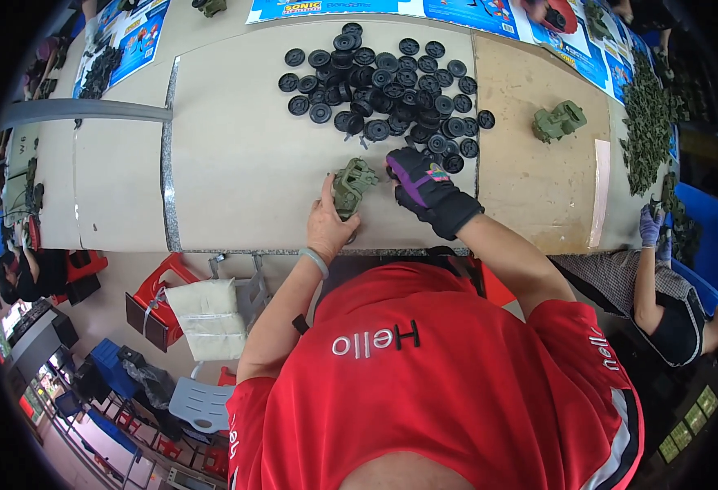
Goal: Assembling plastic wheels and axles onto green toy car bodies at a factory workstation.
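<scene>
My bare left hand is closed around an olive-green plastic toy vehicle body near the table's front edge. My right hand, in a black and purple glove, is just right of that body with its fingers bent together. Something small and dark shows at its fingertips, too small to name. Beyond both hands spreads a heap of small black toy wheels, several lying loose around it.
A second green vehicle body lies on a brown board to the right. A large pile of green parts is at the far right, near a blue bin and a co-worker's gloved hand. Printed blue sheets line the far edge.
</scene>
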Demonstrator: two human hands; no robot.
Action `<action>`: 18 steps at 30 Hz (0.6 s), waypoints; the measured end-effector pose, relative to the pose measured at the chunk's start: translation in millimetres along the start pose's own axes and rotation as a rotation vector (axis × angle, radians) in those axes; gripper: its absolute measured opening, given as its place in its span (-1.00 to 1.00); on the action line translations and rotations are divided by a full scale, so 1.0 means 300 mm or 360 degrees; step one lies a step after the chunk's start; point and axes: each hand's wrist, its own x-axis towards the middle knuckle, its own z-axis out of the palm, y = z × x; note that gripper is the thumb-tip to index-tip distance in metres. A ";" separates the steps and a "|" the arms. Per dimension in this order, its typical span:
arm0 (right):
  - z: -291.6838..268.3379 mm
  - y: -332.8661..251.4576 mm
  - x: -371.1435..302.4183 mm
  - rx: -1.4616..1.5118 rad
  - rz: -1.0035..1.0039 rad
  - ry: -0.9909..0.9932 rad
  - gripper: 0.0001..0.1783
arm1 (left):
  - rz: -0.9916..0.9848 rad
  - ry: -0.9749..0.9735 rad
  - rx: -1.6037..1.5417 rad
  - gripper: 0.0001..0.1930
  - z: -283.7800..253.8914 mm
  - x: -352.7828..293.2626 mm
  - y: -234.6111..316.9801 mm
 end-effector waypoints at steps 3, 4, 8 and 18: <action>0.025 0.020 -0.059 0.0963 0.0362 -0.0052 -0.60 | -0.0136 -0.0124 -0.0304 0.20 0.000 0.005 0.010; 0.029 0.035 -0.075 0.1412 0.0663 -0.0184 -0.57 | -0.0142 -0.0122 -0.0307 0.20 -0.003 0.000 0.021; 0.067 0.144 -0.122 0.0318 0.0340 -0.0057 -0.54 | 0.0100 -0.0175 -0.0041 0.23 0.012 0.009 0.043; -0.046 -0.009 -0.042 -0.0094 0.0114 -0.0261 -0.46 | 0.0023 -0.0280 0.0021 0.22 0.007 0.023 0.042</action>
